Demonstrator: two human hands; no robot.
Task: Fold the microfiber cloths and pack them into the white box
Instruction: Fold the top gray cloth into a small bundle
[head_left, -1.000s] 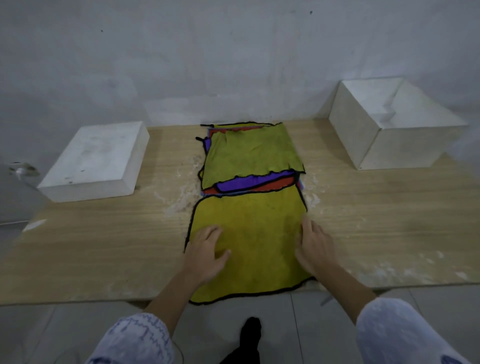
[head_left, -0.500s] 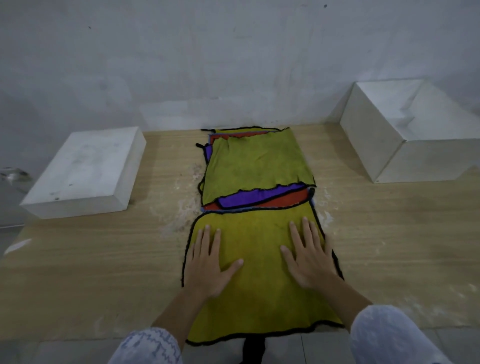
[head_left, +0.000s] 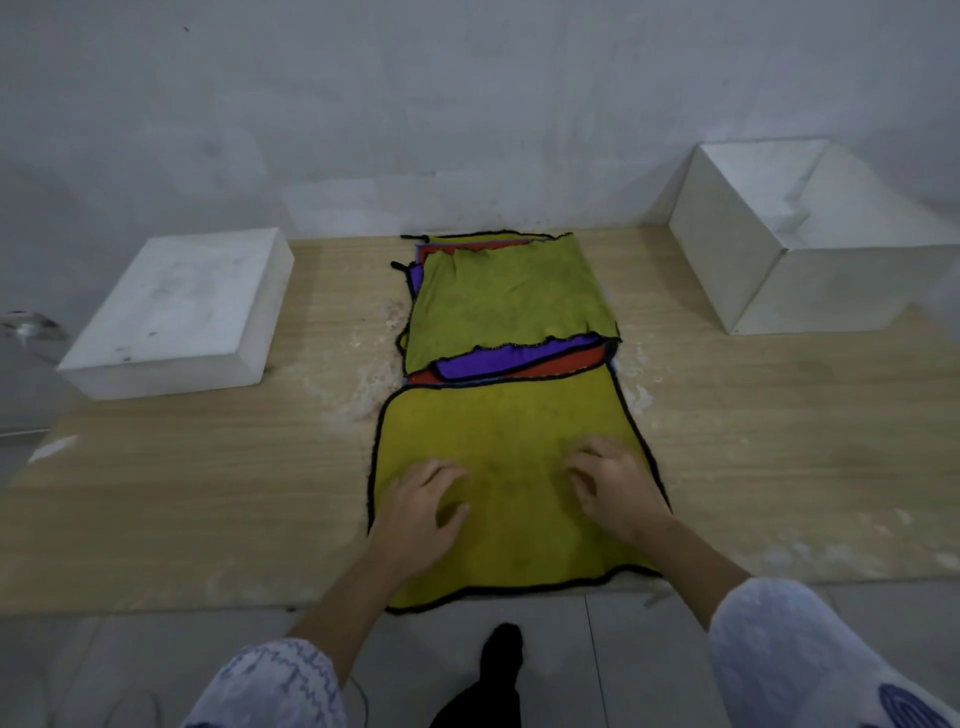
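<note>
A yellow microfiber cloth (head_left: 511, 431) with a black hem lies spread at the table's near edge, its near end hanging over. My left hand (head_left: 415, 512) rests on its left half and my right hand (head_left: 615, 488) on its right half, fingers of both curled down onto the fabric. Behind it sits a pile of cloths (head_left: 506, 306), green on top with purple and red edges showing beneath. The open white box (head_left: 810, 244) stands at the back right against the wall; nothing shows inside it.
A white lid or flat box (head_left: 176, 312) lies at the back left. The wooden table (head_left: 208, 467) has whitish scuffed patches around the cloths. A grey wall runs behind. A tiled floor and a dark foot (head_left: 498, 670) show below the near edge.
Both hands slid back toward me over the yellow cloth, and their fingers went from flat and spread to curled. The cloth lies much as before.
</note>
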